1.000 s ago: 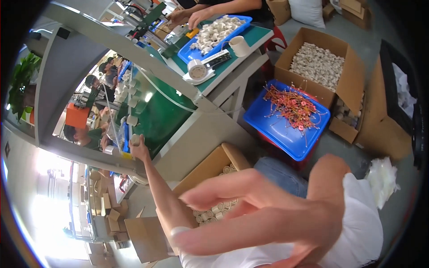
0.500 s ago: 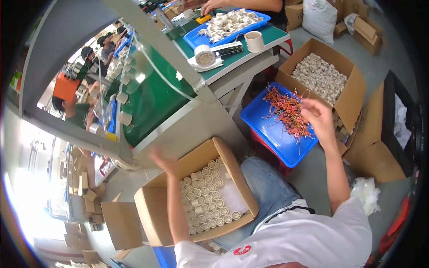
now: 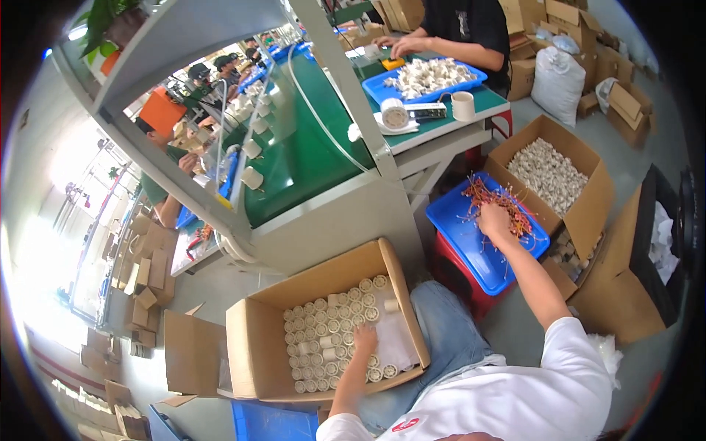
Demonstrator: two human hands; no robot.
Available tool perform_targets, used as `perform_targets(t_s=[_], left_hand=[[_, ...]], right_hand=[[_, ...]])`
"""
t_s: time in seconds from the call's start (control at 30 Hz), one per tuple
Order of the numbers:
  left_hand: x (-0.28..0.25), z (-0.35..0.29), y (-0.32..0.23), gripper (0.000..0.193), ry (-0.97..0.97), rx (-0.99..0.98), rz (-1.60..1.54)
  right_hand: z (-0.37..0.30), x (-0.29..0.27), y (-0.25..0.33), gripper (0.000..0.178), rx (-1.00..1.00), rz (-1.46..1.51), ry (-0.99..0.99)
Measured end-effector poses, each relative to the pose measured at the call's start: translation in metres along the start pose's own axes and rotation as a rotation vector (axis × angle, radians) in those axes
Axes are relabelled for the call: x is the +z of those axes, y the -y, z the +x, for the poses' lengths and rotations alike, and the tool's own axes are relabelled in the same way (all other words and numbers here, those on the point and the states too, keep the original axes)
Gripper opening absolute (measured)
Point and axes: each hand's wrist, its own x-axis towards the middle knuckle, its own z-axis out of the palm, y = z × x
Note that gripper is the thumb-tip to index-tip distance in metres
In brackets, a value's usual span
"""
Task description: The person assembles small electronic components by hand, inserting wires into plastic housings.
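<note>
Left hand [image 3: 365, 338] is now down inside the near carton [image 3: 403, 294]; 0.5 s ago it was a blur above that carton's left side. Right hand [image 3: 494, 220] has shifted left, from the right edge of the wire pile [image 3: 485, 192] down into it. View has swung too: more of the co-worker's black shirt [image 3: 482, 33] shows.

Markings, 3 noted: red emblem [image 3: 405, 425] on the wearer's white shirt [image 3: 507, 397]; pale print on the black shirt; pale strip along a black device [image 3: 428, 112] on the far counter [image 3: 487, 105]. Lettering too small to make out.

Left arm: forearm enters from the near edge, runs away and slightly right over the carton's near wall. Hand angled down at the white cylinders [image 3: 321, 314]; fingers partly hidden, cannot tell if grasping or released.

Right arm: stretched far and left from the shoulder, hand dipped, fingers among red and yellow wires; cannot tell if closed on any.

Cylinders sit in rows, most end-up, several on their sides; white sheet [image 3: 396, 336] bare at right. Wires lie in a blue tray [image 3: 450, 214] on a red stool [image 3: 450, 266], right of the carton.
</note>
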Motion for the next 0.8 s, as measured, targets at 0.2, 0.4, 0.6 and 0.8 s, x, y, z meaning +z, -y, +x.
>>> perform_targets(t_s=[0.2, 0.4, 0.6, 0.8], left_hand=[[0.001, -0.001, -0.003, 0.031, -0.107, -0.081, 0.005], [-0.003, 0.007, -0.005, 0.029, 0.027, -0.265, -0.083], [0.006, 0.012, 0.000, 0.025, 0.023, -0.321, -0.113], [-0.017, 0.009, 0.035, 0.040, 0.108, -0.221, -0.663]], right_hand=[[0.007, 0.005, -0.001, 0.016, 0.073, -0.049, -0.009], [-0.024, -0.037, -0.002, 0.022, 0.134, 0.319, -0.118], [-0.060, -0.064, -0.034, 0.024, -0.036, 0.801, -0.356], [-0.121, -0.113, -0.002, 0.022, 0.006, 1.323, -0.173]])
